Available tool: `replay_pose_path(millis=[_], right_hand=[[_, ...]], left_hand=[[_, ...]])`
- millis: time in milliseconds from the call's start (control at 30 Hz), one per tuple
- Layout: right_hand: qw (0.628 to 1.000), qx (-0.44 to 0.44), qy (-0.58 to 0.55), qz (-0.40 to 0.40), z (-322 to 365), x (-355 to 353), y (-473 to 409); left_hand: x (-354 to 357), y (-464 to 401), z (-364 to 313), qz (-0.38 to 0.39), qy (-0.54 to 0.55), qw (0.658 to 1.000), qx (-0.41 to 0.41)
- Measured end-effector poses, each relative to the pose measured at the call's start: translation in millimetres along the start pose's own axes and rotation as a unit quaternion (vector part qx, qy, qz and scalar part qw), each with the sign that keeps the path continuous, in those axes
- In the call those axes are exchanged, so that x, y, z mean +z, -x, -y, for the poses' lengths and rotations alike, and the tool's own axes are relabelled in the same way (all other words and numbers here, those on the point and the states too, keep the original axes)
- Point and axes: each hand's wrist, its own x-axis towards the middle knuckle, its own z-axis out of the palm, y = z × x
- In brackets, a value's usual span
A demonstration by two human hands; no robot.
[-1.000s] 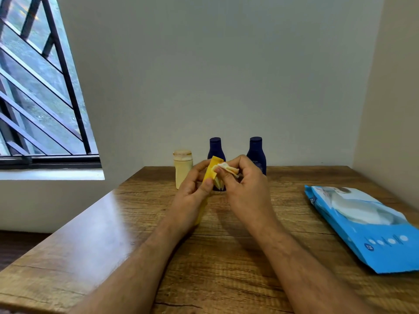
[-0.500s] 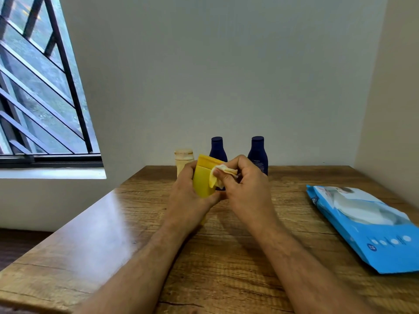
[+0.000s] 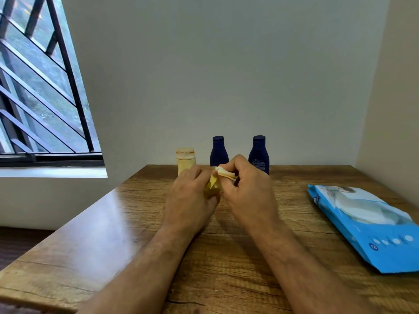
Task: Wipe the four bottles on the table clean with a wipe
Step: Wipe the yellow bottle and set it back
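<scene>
Head view looks forward and down, close over the table (image 3: 226, 257).

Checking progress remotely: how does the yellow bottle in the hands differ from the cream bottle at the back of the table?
The yellow plastic bottle is gripped in the left hand, off the wooden table; the pale cream bottle with a round cap stands upright on it, untouched. The yellow one is deeper in colour and mostly hidden; the cream one shows almost whole. The right hand presses a white wipe against the yellow one only.

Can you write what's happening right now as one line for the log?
step: wiping yellow bottle | left hand: grips yellow bottle | right hand: pinches wipe against it | waiting at back: cream bottle, two dark blue bottles
</scene>
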Motion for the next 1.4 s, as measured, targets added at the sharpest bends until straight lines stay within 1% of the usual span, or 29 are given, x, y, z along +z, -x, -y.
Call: replay_pose_path(millis=[67, 133, 233, 300, 400, 467, 500, 567, 633, 733, 800, 867, 900, 1000, 1133, 1167, 1200, 1233, 1300, 1333, 1400], right_hand=[[1.0, -0.003, 0.002, -0.007, -1, -1, -1], [1.0, 0.001, 0.007, -0.012, -3, 0, -2], [1.0, 0.002, 0.002, -0.015, -2, 0, -2], [1.0, -0.007, -0.003, -0.011, -1, -1, -2], [1.0, -0.011, -0.016, -0.008, -2, -1, -3], [0.999, -0.004, -0.032, -0.005, -3, -1, -4], [0.999, 0.0, -0.039, -0.003, -3, -1, -4], [0.998, 0.017, -0.054, 0.01, -4, -1, -5], [0.997, 0.036, -0.065, 0.03, -5, -1, -6], [0.995, 0.053, -0.077, 0.035, -7, -1, -7], [0.993, 0.068, -0.087, 0.028, -9, 0, -8], [0.991, 0.089, -0.101, 0.025, -10, 0, -8], [0.989, 0.101, -0.105, 0.027, -10, 1, -8], [0.985, 0.122, -0.106, 0.063, -9, 2, -7], [0.975, 0.114, -0.116, 0.154, -6, 3, -5], [0.971, 0.11, -0.117, 0.18, -5, 3, -4], [0.967, 0.105, -0.115, 0.203, -3, 3, -4], [0.963, 0.101, -0.109, 0.224, -2, 3, -4], [0.957, 0.097, -0.11, 0.248, 0, 3, -4], [0.956, 0.097, -0.12, 0.248, 0, 2, -5], [0.958, 0.102, -0.147, 0.224, 2, 0, -6]], left_hand=[[2, 0, -3, 0.006, 0.031, 0.999, -0.011], [-1, -1, -7, 0.004, 0.119, 0.991, -0.052], [-3, -1, -11, 0.026, 0.207, 0.976, -0.057], [-2, 0, -10, 0.04, 0.232, 0.969, -0.07], [-1, 2, -7, 0.03, 0.251, 0.961, -0.113], [-1, 2, -7, 0.026, 0.282, 0.949, -0.135], [1, 2, -5, 0.024, 0.31, 0.94, -0.14], [4, 2, 0, 0.015, 0.39, 0.909, -0.145], [6, 3, 3, 0.037, 0.452, 0.878, -0.152], [6, 4, 2, 0.095, 0.502, 0.844, -0.166], [5, 3, -1, 0.117, 0.536, 0.817, -0.178], [3, 2, -5, 0.121, 0.562, 0.794, -0.198], [2, 1, -8, 0.113, 0.568, 0.788, -0.207], [-2, -3, -10, 0.076, 0.547, 0.796, -0.246], [-7, -8, -8, 0.001, 0.464, 0.822, -0.33], [-7, -10, -6, -0.027, 0.453, 0.821, -0.347], [-9, -12, -6, -0.052, 0.459, 0.81, -0.361], [-8, -14, -6, -0.058, 0.476, 0.794, -0.373], [-9, -14, -5, -0.047, 0.518, 0.76, -0.389], [-9, -14, -5, -0.048, 0.537, 0.737, -0.407], [-9, -15, -4, -0.042, 0.593, 0.665, -0.453]])
